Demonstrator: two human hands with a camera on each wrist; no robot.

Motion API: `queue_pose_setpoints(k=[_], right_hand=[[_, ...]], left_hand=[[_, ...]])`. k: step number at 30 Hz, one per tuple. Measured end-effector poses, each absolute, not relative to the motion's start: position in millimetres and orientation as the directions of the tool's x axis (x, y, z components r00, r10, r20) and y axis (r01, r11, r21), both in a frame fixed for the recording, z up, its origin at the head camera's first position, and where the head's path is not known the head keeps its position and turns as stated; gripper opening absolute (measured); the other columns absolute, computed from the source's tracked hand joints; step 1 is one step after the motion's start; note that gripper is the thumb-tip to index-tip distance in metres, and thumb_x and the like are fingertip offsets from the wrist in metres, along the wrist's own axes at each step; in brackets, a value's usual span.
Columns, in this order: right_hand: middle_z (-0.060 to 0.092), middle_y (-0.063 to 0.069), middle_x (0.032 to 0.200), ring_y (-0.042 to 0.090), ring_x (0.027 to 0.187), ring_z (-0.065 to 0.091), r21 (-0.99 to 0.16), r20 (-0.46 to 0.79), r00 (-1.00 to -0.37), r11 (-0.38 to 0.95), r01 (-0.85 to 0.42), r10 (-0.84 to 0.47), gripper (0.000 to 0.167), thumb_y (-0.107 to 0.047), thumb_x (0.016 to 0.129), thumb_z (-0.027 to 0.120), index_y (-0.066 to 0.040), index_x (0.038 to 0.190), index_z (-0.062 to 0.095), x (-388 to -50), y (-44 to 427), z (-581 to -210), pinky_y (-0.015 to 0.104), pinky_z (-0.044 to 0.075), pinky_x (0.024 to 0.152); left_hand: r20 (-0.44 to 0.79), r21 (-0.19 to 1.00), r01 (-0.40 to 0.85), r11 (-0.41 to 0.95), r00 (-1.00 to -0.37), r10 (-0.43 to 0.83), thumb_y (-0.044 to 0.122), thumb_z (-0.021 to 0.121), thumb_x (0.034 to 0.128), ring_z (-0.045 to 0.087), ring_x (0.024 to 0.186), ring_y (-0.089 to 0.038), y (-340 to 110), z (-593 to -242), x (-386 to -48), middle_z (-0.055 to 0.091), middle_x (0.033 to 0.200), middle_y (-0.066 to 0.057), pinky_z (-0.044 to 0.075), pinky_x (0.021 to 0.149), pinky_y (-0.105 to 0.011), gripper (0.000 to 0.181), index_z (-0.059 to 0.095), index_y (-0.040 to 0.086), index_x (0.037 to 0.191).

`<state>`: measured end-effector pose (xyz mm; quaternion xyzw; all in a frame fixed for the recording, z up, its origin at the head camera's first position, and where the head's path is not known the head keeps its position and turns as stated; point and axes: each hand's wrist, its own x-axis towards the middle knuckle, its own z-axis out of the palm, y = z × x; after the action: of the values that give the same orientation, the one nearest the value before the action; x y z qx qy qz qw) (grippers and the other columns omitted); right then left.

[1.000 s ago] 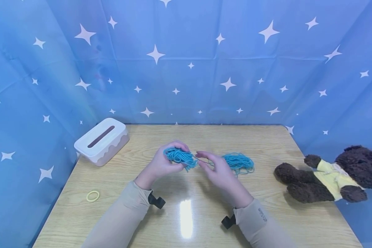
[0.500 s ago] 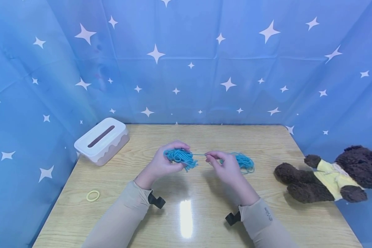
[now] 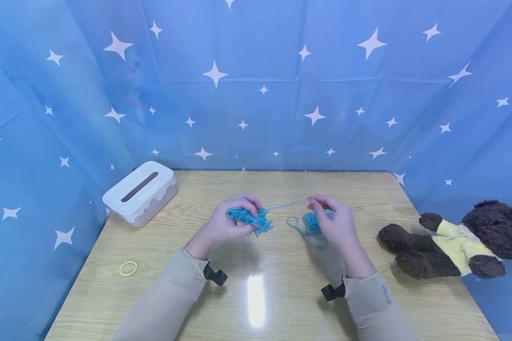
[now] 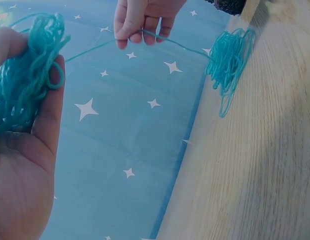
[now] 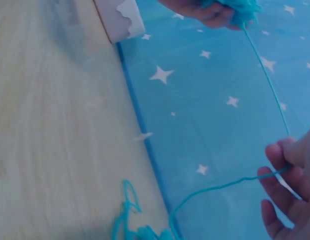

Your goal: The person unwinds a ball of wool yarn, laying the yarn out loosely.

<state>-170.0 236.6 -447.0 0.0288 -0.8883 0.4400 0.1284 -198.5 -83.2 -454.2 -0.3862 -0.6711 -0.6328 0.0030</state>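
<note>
My left hand (image 3: pixel 227 222) grips a loose bundle of turquoise yarn (image 3: pixel 248 216) above the table, its fingers and thumb curled round it. From that bundle a single taut strand (image 3: pixel 288 205) runs to my right hand (image 3: pixel 336 219), which pinches it between thumb and forefinger. Beyond the pinch, in the left wrist view, the strand continues down to a second pile of turquoise yarn (image 4: pixel 230 61) lying on the table. In the head view, my right hand partly covers this pile, and a loose loop sticks out on its left.
A white-lidded tissue box (image 3: pixel 140 194) stands at the table's back left. Nearer the front left lies a yellow ring (image 3: pixel 128 268). A brown plush toy in a yellow shirt (image 3: pixel 456 241) lies at the right edge. A blue star-patterned curtain (image 3: pixel 256 94) hangs behind the table (image 3: pixel 222 303).
My right hand has moved right and slightly up, drawing a longer strand out of the held bundle. My left hand stays nearly in place.
</note>
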Motion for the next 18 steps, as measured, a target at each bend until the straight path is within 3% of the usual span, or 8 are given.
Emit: queue_pose_setpoints(k=[4,10,11,14,17,18], right_hand=[[0.084,0.009,0.109,-0.002,0.090,0.067,-0.781,0.292,-0.949,0.603,-0.163,0.122,0.033,-0.040,0.113,0.062,-0.014,0.124,0.079,-169.8,244.6,-441.5,0.026,0.038,0.046],[0.083,0.016,0.105,-0.005,0.075,0.064,-0.793,0.398,-0.887,0.574,-0.204,0.235,0.025,-0.029,0.111,0.066,-0.010,0.119,0.081,-170.5,254.8,-434.9,0.023,0.032,0.039],[0.084,0.009,0.103,-0.002,0.075,0.065,-0.795,0.405,-0.880,0.572,-0.204,0.248,0.025,-0.028,0.111,0.066,-0.011,0.119,0.081,-170.6,257.8,-434.1,0.023,0.032,0.039],[0.083,0.009,0.107,-0.005,0.083,0.065,-0.782,0.395,-0.881,0.599,-0.172,0.262,0.027,-0.030,0.113,0.064,-0.011,0.123,0.080,-169.3,268.8,-429.4,0.022,0.034,0.041],[0.084,0.006,0.113,0.006,0.095,0.070,-0.743,0.349,-0.898,0.664,-0.089,0.269,0.034,-0.035,0.114,0.059,-0.012,0.130,0.079,-167.3,281.1,-425.4,0.023,0.041,0.047],[0.083,0.013,0.117,0.009,0.099,0.071,-0.721,0.331,-0.903,0.691,-0.055,0.273,0.036,-0.036,0.115,0.058,-0.012,0.132,0.078,-166.8,284.8,-424.1,0.023,0.044,0.051]], left_hand=[[0.468,0.862,0.500,-0.086,-0.718,0.515,-0.009,0.084,0.0833,0.069,0.115,-0.025,-83.0,-453.1,-198.2,0.071,0.127,-0.014,0.064,0.092,-0.031,0.028,0.074,0.012,0.098],[0.418,0.888,0.457,-0.058,-0.747,0.517,-0.002,0.089,0.0845,0.071,0.118,-0.027,-83.4,-452.3,-197.9,0.074,0.131,-0.011,0.065,0.093,-0.031,0.023,0.076,0.014,0.096],[0.415,0.889,0.455,-0.055,-0.749,0.516,-0.002,0.089,0.0846,0.072,0.119,-0.028,-83.5,-452.5,-198.2,0.074,0.132,-0.011,0.065,0.094,-0.031,0.023,0.076,0.014,0.096],[0.407,0.894,0.445,-0.052,-0.758,0.509,-0.001,0.089,0.0850,0.073,0.118,-0.027,-83.7,-453.3,-198.7,0.075,0.131,-0.012,0.065,0.094,-0.032,0.022,0.076,0.013,0.096],[0.414,0.893,0.448,-0.054,-0.766,0.491,-0.003,0.088,0.0846,0.073,0.116,-0.026,-83.4,-453.9,-199.2,0.076,0.128,-0.013,0.065,0.093,-0.032,0.022,0.076,0.012,0.095],[0.418,0.892,0.449,-0.056,-0.769,0.484,-0.004,0.087,0.0844,0.073,0.115,-0.025,-83.3,-454.0,-199.2,0.076,0.126,-0.014,0.065,0.092,-0.032,0.022,0.076,0.012,0.095]])
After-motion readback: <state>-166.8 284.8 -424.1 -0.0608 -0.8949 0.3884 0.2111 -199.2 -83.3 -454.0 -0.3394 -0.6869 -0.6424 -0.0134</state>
